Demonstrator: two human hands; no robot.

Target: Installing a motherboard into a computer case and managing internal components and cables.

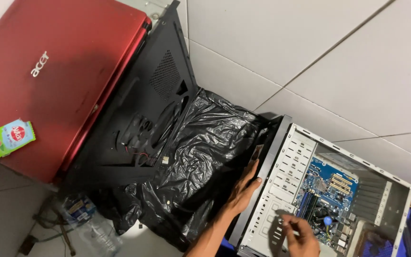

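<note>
Bracing: left hand (242, 189) lies flat, fingers released, against the black front edge of the open computer case (281, 157), seemingly to steady it; grasps nothing
Right hand: (300, 235) fingers pinched inside the drive cage near the case's front corner; what it pinches is too small to tell
Case: lies on its side on the tiled floor (310, 47), motherboard (329, 195) facing up for access
Side panel: (158, 95) black, set aside against a red laptop (48, 71)
Bag: black plastic bag (196, 157) crumpled beside the case
</note>
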